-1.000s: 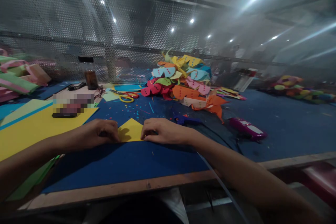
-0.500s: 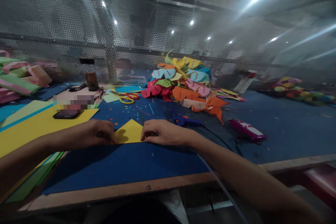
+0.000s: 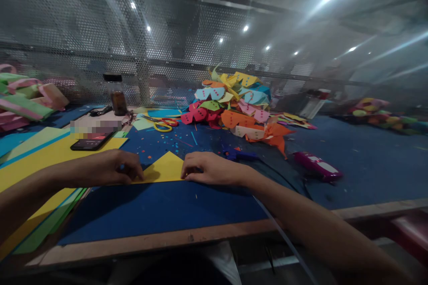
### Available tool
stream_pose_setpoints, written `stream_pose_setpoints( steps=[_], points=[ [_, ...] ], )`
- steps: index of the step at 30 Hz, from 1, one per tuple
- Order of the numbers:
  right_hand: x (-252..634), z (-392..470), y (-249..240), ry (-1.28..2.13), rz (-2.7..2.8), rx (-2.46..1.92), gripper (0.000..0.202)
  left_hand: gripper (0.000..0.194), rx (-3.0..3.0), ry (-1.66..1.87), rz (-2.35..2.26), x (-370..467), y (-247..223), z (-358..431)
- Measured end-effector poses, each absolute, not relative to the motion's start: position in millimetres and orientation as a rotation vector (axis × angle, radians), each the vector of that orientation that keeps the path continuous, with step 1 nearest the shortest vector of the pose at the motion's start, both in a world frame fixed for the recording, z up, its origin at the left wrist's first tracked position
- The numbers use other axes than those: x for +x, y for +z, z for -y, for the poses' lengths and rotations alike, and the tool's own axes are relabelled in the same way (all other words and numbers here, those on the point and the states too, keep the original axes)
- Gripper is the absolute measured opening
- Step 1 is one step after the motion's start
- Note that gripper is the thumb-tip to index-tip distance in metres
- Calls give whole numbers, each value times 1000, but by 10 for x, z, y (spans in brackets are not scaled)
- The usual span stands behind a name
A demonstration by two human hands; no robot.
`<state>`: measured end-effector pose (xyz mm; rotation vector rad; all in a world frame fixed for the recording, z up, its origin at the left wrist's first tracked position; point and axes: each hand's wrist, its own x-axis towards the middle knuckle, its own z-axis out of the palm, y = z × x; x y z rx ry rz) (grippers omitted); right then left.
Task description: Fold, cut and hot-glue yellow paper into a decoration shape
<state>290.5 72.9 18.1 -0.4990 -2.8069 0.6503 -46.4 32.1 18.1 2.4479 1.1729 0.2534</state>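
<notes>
Yellow paper (image 3: pixel 163 171) was touched along its lower left edge by the curled fingers of the left hand (image 3: pixel 117 167), where a small gap was visible behind the thumb; whether the paper was pinched there could not be determined. The right corner was covered by the fingertips of the right hand (image 3: pixel 210 168), which were bent and drawn close together; clamping could likewise not be confirmed. The visible portion of the paper was formed as a triangle, with its peak directed rearward, and was positioned on the blue work surface (image 3: pixel 160 209) between the two hands. Small coloured scraps (image 3: pixel 194 138) were scattered beyond the peak. A blue tool (image 3: pixel 236 154) was located just beyond the right hand, and a magenta case (image 3: pixel 317 166) was placed farther right. On the left side, a phone (image 3: pixel 88 144) was supported by large yellow sheets (image 3: pixel 60 153). Farther back, scissors (image 3: pixel 163 131) with yellow and red handles were situated between a dark-lidded jar (image 3: pixel 118 103) and a heap of multicoloured paper cutouts (image 3: pixel 236 118). The rear was bounded by a perforated panel (image 3: pixel 180 35).
</notes>
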Motion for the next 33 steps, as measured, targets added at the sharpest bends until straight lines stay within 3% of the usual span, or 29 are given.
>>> stream_pose_setpoints(
  steps=[5, 13, 21, 33],
  points=[
    [2909, -721, 199, 661, 2811, -498, 13, 15, 2358, 162, -1195, -417, 261, -292],
    [2895, -704, 220, 641, 2831, -530, 15, 19, 2409, 184, -1176, -418, 244, -268],
    [2898, -707, 205, 609, 2830, -514, 14, 14, 2542, 389, -1080, -189, 119, -239],
    [2900, -670, 202, 549, 2818, -544, 21, 25, 2777, 576, -976, 16, -98, -157]
  ],
)
